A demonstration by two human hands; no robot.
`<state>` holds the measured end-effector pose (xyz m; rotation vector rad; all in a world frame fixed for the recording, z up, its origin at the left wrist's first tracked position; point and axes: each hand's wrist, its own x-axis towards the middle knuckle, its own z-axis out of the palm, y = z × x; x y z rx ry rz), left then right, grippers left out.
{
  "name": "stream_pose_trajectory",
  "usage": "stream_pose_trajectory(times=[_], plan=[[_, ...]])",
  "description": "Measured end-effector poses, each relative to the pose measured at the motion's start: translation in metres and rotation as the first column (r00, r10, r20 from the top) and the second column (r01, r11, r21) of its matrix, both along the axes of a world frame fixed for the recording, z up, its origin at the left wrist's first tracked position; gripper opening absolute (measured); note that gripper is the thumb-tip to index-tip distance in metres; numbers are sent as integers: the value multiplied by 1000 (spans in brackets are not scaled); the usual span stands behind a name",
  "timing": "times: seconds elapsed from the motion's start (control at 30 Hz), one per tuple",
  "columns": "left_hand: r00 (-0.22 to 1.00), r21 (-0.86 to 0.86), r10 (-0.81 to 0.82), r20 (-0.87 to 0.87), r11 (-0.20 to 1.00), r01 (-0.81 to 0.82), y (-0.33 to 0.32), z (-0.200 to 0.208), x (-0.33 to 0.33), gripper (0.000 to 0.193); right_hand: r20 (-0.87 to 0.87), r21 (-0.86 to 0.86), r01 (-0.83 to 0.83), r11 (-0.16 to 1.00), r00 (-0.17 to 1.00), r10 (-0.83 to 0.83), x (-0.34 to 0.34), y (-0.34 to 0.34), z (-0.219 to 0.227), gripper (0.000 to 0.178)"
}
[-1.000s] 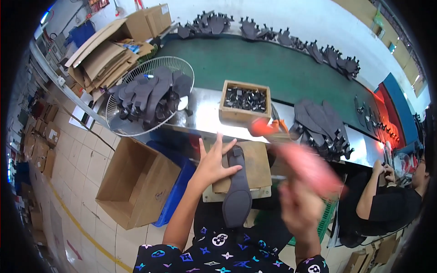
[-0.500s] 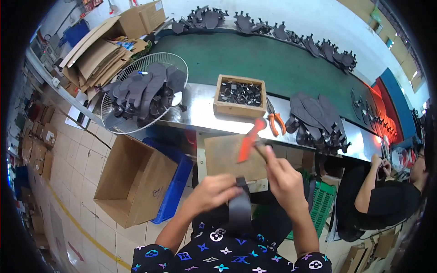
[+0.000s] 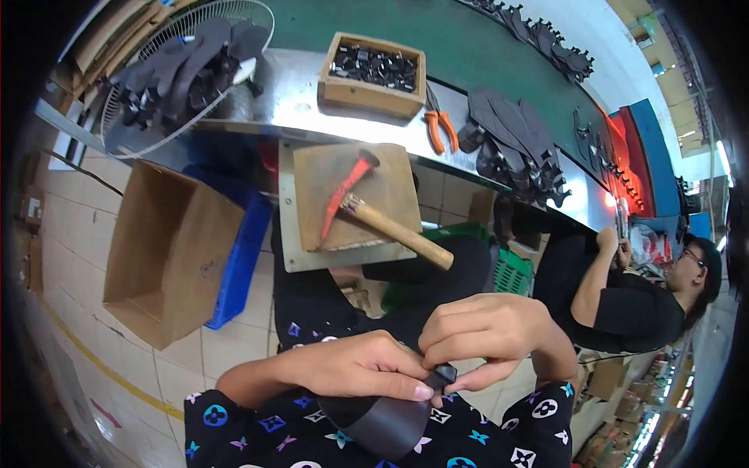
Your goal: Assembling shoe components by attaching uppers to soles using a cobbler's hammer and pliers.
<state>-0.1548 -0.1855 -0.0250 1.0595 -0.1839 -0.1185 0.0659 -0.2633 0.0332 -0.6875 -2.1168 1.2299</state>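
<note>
Close to the person's lap, the left hand [image 3: 363, 366] grasps a bent dark grey piece [image 3: 386, 427], its thumb pressed near one end, while the right hand [image 3: 491, 335] pinches the small black clip [image 3: 443, 376] at that end; the fingers partly cover the spot, so exactly how clip and piece join is hard to tell. Beyond them, a red-headed hammer [image 3: 374, 220] lies on the brown board [image 3: 312, 168], its wooden handle overhanging the edge.
</note>
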Motion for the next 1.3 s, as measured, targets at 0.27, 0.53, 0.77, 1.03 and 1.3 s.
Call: stream_pose_trajectory(times=[0.27, 0.53, 0.77, 1.03, 1.3], plan=[[939, -119, -289, 189, 942, 314, -10, -7, 10, 29, 89, -16, -112, 994, 990, 113, -16, -13, 23, 24], [915, 128, -309, 260, 950, 285, -4, -4, 3, 32, 25, -40, -17, 999, 1000, 18, -26, -24, 19, 23], [991, 57, -118, 63, 992, 115, 1, 3, -10, 31, -31, -182, 246, 952, 966, -256, -22, -32, 8, 40], [999, -23, 32, 3, 999, -32, -12, -4, -9, 39, -256, -182, 495, 850, 810, -527, -41, -58, -33, 35], [1000, -51, 16, -27, 999, -17, -12, -3, -1, 36, -271, -188, 533, 825, 779, -566, -41, -64, -35, 31]])
